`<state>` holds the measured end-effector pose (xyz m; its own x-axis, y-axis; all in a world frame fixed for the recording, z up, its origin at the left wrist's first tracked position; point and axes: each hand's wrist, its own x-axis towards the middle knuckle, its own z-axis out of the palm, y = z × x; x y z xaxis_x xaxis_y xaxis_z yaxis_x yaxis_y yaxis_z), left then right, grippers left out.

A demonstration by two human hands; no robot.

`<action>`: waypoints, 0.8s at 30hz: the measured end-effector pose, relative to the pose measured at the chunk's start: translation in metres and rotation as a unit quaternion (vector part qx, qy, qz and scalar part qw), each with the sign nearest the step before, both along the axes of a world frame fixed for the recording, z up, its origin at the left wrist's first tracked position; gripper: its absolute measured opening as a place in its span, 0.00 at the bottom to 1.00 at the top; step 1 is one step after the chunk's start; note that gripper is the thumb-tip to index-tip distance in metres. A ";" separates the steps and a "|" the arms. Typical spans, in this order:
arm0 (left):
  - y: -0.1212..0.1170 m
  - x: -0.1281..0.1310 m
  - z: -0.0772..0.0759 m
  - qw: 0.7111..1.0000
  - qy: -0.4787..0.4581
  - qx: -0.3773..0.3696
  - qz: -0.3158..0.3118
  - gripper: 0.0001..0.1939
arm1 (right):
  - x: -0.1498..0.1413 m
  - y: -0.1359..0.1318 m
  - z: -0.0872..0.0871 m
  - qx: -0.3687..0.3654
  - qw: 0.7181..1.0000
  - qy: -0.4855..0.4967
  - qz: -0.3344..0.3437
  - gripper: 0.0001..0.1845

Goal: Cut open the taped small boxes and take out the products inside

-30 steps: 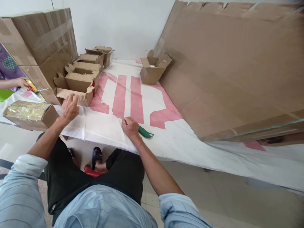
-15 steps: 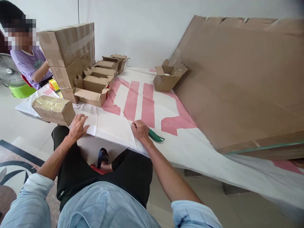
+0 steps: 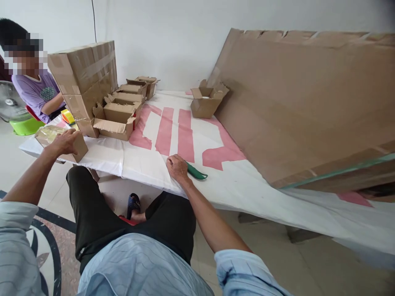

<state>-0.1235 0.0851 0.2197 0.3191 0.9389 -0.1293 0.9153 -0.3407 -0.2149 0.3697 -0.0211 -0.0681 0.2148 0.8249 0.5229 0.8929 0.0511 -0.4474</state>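
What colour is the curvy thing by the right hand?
Green. The curvy thing by the right hand shows best in the head view.

Soft light brightens the plain white wall [image 3: 175, 45], glints on glossy clear tape [image 3: 49, 133] atop an oblong brown cardboard box [image 3: 82, 147], and leaves shade beneath the white-and-pink cloth [image 3: 148, 164], whose lower-right edge blurs under wide-angle stretching.

Your counter [image 3: 234, 193], draped in white cloth with pink shapes, carries a taped box [image 3: 80, 147], stacked cartons [image 3: 83, 90], a row of open boxes [image 3: 115, 128], a separate open box [image 3: 203, 107], a large tilted cardboard piece [image 3: 308, 107] and yellow tape [image 3: 68, 116].
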 end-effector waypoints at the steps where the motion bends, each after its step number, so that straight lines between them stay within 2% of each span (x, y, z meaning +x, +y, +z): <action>1: 0.001 -0.005 -0.001 1.000 -0.002 -0.005 0.004 0.50 | 0.001 0.001 -0.001 0.002 1.000 -0.001 0.002 0.12; 5: 0.001 -0.025 -0.005 1.000 0.001 0.002 -0.008 0.51 | 0.003 0.003 -0.005 -0.003 1.000 -0.005 0.008 0.12; 12: 0.021 -0.038 0.005 0.993 0.108 -0.020 -0.044 0.63 | 0.006 0.004 -0.003 -0.017 1.000 -0.007 0.008 0.11; 17: 0.043 -0.034 0.007 0.991 0.107 -0.037 -0.070 0.69 | 0.006 0.006 -0.001 -0.022 1.000 -0.010 0.005 0.11; 21: 0.053 -0.025 0.007 0.990 0.117 -0.041 -0.062 0.68 | 0.006 0.007 -0.001 -0.020 1.000 -0.014 0.010 0.12; 24: 0.061 -0.023 0.005 0.994 0.081 -0.018 -0.068 0.66 | 0.007 0.008 -0.001 -0.017 1.000 -0.013 0.015 0.12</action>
<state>-0.1463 0.1466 0.2244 0.4153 0.8819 -0.2231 0.8140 -0.4697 -0.3416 0.3771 -0.0136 -0.0694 0.1759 0.8487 0.4987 0.9022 0.0636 -0.4265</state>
